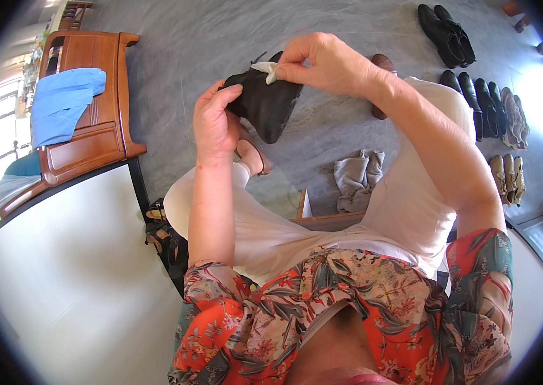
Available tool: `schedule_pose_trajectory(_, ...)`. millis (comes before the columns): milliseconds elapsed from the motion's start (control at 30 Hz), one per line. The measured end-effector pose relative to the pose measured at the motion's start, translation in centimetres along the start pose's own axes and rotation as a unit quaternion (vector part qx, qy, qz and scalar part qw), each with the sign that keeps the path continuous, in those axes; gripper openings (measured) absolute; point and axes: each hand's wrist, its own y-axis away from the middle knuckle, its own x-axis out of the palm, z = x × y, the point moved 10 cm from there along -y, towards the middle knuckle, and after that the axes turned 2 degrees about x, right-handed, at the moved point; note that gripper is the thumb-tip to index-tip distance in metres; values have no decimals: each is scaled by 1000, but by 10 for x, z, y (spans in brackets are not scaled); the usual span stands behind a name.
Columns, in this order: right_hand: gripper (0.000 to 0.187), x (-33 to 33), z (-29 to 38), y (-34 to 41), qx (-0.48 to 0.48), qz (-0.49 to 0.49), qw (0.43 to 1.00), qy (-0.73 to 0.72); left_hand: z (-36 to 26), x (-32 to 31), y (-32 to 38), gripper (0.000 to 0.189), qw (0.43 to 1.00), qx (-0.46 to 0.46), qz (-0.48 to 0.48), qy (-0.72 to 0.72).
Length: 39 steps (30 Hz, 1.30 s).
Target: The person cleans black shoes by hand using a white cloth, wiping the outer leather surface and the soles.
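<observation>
A black leather shoe (265, 103) is held up over the grey floor, between my knees and the far part of the view. My left hand (216, 118) grips one end of it, with the thumb on the upper and the fingers mostly hidden behind. In my right hand (315, 62) a small white cloth or wipe (267, 70) is pinched between thumb and fingers. The cloth touches the shoe close to its opening, where a dark lace end sticks out.
Several pairs of shoes (485, 106) line the floor at the right, below a black pair (446, 36). A grey cloth (359, 178) lies crumpled on the floor between my legs. At the left, blue folded fabric (67, 103) drapes over a wooden chair (103, 96). Black sandals (168, 240) sit by my left leg.
</observation>
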Motion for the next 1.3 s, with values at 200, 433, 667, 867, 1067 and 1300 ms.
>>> schedule_pose_trajectory(200, 10, -1, 25, 19, -109, -98, 985, 86, -16, 12, 4, 12, 992, 70, 21, -104)
schedule_pose_trajectory(433, 23, 13, -26, -4, 94, -14, 990, 100, -9, 21, 6, 13, 991, 58, 21, -116)
schedule_pose_trajectory(667, 29, 2, -51, -5, 172, 1, 982, -82, 7, 5, 3, 20, 985, -88, -7, 148)
schedule_pose_trajectory(867, 60, 9, -42, -1, 187, 31, 968, -165, 9, -9, 2, 20, 970, -110, -32, 212)
schedule_pose_trajectory(1067, 83, 17, -18, -1, 85, 42, 973, -209, 4, -7, 5, 20, 972, -108, -31, 206)
schedule_pose_trajectory(1300, 83, 21, -1, 2, 98, 72, 965, -231, 2, -13, 7, 17, 983, -77, -64, 155)
